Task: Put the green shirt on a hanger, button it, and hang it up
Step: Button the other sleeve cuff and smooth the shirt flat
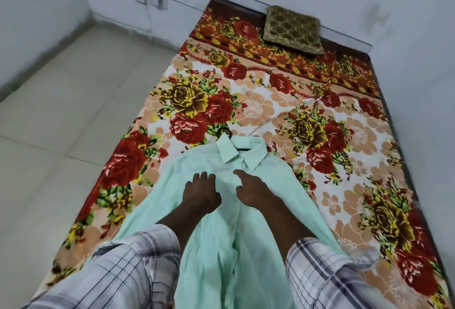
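Observation:
The pale green shirt lies front-up on the bed, collar pointing away from me, front panels meeting along the middle. A dark hanger hook pokes out by the collar, and a dark strip shows inside the neck. My left hand rests on the left chest panel with its fingers laid forward on the cloth. My right hand rests on the right panel. Its index finger and thumb are spread apart and touch the front edge just below the collar. Its other fingers are hidden.
The bed carries a red and yellow floral sheet. A brown patterned cushion lies at its far end against the wall. Pale floor tiles run along the bed's left side. White walls close in behind and to the right.

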